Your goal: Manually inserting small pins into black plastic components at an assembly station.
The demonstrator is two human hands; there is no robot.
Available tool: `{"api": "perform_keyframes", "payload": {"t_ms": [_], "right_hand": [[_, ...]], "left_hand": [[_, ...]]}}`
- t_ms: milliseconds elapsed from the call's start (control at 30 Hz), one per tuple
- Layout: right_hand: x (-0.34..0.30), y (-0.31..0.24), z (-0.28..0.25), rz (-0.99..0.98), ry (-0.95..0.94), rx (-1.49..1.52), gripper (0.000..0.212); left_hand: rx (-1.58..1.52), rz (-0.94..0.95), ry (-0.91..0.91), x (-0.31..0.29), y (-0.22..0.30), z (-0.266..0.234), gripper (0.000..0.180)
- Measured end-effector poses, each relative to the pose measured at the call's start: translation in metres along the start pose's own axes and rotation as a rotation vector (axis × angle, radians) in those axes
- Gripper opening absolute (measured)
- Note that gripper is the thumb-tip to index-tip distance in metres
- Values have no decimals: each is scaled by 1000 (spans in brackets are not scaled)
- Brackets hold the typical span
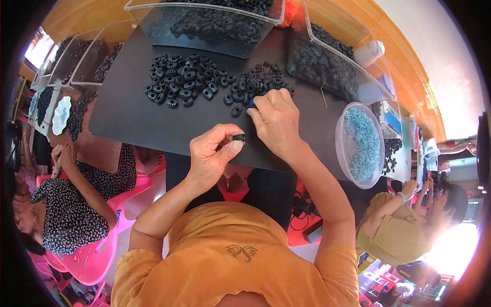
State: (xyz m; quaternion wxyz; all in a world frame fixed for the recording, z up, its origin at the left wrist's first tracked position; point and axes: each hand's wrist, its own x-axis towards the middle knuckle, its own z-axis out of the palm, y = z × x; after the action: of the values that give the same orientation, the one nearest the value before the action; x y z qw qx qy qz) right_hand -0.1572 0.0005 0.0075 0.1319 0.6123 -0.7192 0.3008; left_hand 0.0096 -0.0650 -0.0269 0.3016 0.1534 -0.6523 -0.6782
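Observation:
Between the thumb and fingers of my left hand [212, 153] is a small black plastic part [239, 137], held just above the near edge of the dark table [138, 120]. My right hand [277, 120] is closed on a small blue item [251, 102]; most of it is hidden by the fingers, so its kind cannot be made out. That hand is at the near side of a pile of black plastic parts [263, 77]. A larger heap of similar oval parts [186, 79] lies to its left. One loose black part [236, 111] rests between my hands.
Clear bins of black parts stand at the back [209, 43] and back right [327, 84]. A round translucent bowl [339, 148] with tiny pale-blue pieces sits at the right table edge. People sit on both sides, one on a pink chair [94, 261].

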Motion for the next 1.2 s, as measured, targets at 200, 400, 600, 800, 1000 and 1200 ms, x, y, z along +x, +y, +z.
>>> {"api": "perform_keyframes", "payload": {"t_ms": [200, 400, 600, 800, 1000, 1200], "right_hand": [[4, -3, 9, -96, -18, -66, 11], [-8, -7, -2, -131, -83, -16, 10], [-18, 2, -26, 72, 30, 93, 14], [-18, -6, -20, 18, 11, 124, 15], [-18, -5, -5, -86, -57, -27, 16], [-19, -13, -6, -149, -72, -81, 13]], "left_hand": [[10, 2, 10, -2, 4, 1, 22], [12, 29, 2, -2, -1, -1, 21], [-28, 8, 13, -3, 3, 0, 21], [-7, 18, 15, -3, 4, 0, 20], [-46, 65, 84, -2, 5, 6, 13], [-58, 54, 76, -3, 4, 6, 14]]}}
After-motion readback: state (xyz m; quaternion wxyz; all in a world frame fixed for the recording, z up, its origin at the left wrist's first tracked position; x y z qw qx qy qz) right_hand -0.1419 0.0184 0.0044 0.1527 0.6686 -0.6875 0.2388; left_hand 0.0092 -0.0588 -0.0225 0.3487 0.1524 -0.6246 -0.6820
